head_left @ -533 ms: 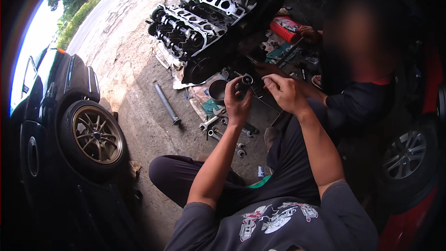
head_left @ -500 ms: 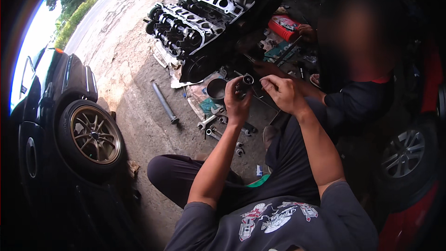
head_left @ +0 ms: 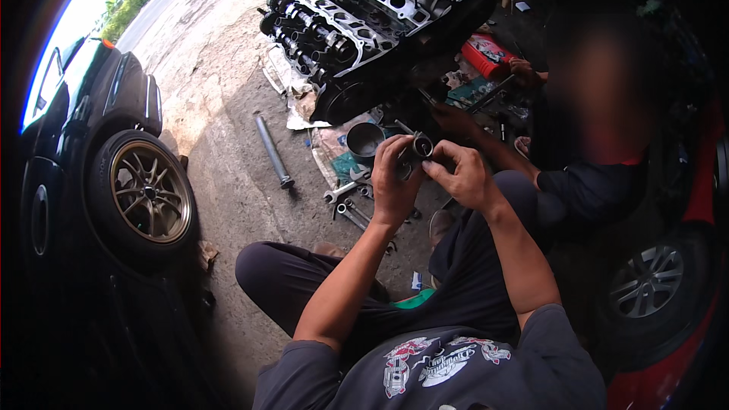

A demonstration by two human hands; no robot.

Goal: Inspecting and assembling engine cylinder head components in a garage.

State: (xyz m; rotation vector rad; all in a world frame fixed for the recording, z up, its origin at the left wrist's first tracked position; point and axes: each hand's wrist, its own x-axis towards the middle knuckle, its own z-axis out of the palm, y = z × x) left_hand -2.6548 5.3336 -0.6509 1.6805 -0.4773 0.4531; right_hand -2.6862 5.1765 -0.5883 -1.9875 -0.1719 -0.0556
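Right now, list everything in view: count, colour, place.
Cylindrical part: 1, dark, bright-rimmed, mid-frame
Round container: 1, grey, floor, centre
Spanners: several, silver, floor, centre
Long metal bar: 1, grey, floor, left of centre
V-engine: 1, black and silver, top centre
Bottle: 1, red, upper right
Car: 1, black, left
Vehicle: 1, red, lower right
Co-worker: 1, dark-clothed, right
Left fingers: one set, bare, gripping the part
Right fingers: one set, bare, at the part's end

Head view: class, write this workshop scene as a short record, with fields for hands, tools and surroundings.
Left hand: holds a dark cylindrical part, ring-shaped end showing
Right hand: fingertips close to that part; contact unclear
Tools on ground: spanners; long metal bar
Container: round dark bowl
Farther off: partly dismantled engine; red bottle
Co-worker's hand: near the bottle
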